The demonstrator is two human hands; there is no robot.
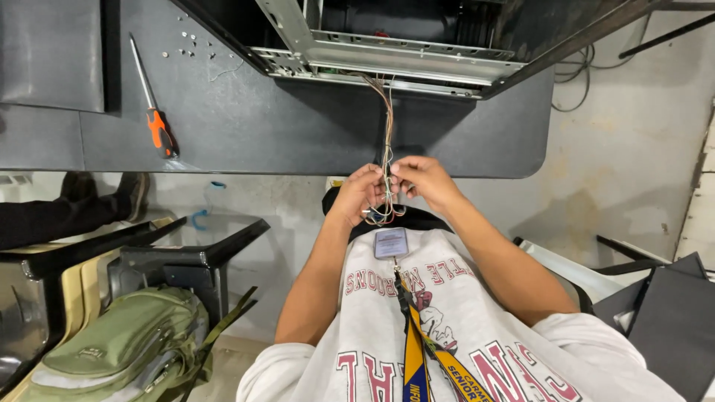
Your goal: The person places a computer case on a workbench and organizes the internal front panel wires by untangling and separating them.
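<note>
A thin bundle of coloured wires (386,126) hangs from an open metal computer case (387,52) over the front edge of a dark table (298,126). My left hand (359,195) and my right hand (421,180) meet just below that edge. Both pinch the loose wire ends (384,212) between their fingertips, the left from the left and the right from the right. The ends loop out under my fingers, above my lap.
An orange-handled screwdriver (158,128) and several small screws (186,45) lie on the table's left part. A green backpack (126,350) rests on a black chair (194,260) at lower left. Another person's dark-clad legs (67,212) reach in from the left. A badge (391,243) hangs on my chest.
</note>
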